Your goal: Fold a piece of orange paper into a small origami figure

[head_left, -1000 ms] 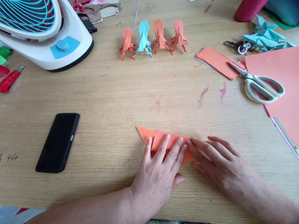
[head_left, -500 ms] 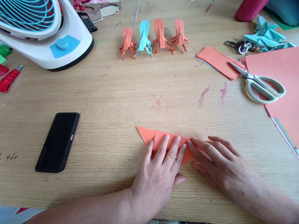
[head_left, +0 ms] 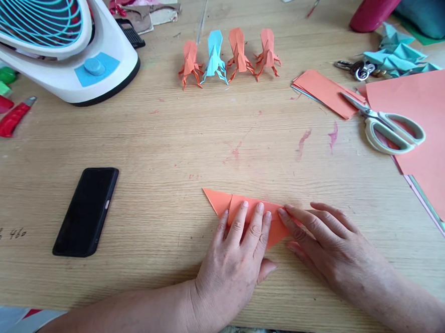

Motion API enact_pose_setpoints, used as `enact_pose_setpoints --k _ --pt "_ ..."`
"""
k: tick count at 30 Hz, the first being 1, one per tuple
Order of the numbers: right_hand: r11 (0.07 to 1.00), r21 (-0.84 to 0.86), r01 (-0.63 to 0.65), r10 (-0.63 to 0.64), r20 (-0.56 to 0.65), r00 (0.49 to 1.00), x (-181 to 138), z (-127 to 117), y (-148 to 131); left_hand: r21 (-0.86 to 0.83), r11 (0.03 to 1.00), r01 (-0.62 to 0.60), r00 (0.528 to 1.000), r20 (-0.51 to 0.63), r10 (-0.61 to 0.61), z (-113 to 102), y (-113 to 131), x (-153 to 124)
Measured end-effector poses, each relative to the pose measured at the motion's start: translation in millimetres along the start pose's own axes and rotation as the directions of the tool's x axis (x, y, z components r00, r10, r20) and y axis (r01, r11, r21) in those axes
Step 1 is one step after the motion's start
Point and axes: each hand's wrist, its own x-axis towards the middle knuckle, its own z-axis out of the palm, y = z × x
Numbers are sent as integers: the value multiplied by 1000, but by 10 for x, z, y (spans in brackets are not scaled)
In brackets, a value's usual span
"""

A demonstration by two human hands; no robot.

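A folded piece of orange paper (head_left: 220, 201) lies on the wooden table in front of me, its pointed end to the left. My left hand (head_left: 237, 256) rests flat across its middle with the fingers spread, hiding part of the paper. At the paper's right end, my right hand (head_left: 327, 235) presses down with its fingertips. Its fingers are slightly bent and apart, and its thumb sits lower, off the paper's edge. Neither hand grips the paper.
Several folded paper figures (head_left: 240, 50) stand in a row at the back. Scissors (head_left: 391, 131) lie over orange sheets (head_left: 423, 124) and cut strips (head_left: 325, 92) on the right. On the left are a black phone (head_left: 85, 212), a fan (head_left: 105, 68) and a red cutter (head_left: 14, 119).
The fingers of my left hand have shifted slightly left and closer together on the paper. My right hand and the paper look nearly unmoved.
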Motion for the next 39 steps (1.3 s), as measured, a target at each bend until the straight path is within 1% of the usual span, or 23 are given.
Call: enact_pose_setpoints --k 9,15,20,26,29,33,39 --pt "1000 0 1 -1 4 1000 -1 1 5 3 1000 -30 999 -17 30 -18 -24 9" --pt "1000 4 2 -2 0 1000 1 -1 7 0 1000 -28 999 -21 28 -9 -25 1" --pt "1000 12 -4 3 12 1000 -7 -2 5 2 1000 8 999 -49 -7 16 -7 3" --pt "1000 9 -5 5 7 1000 1 -4 -1 -50 998 49 997 -60 -52 9 -8 29" --pt "1000 10 -7 7 0 1000 9 -11 -2 -59 997 41 996 -75 -46 -9 -35 46" --pt "1000 13 -7 7 -7 1000 11 -15 -2 -46 999 25 998 -55 -27 -33 -63 54" --pt "999 37 -4 5 -21 1000 17 -18 -5 -7 999 47 998 -45 -47 -22 -23 27"
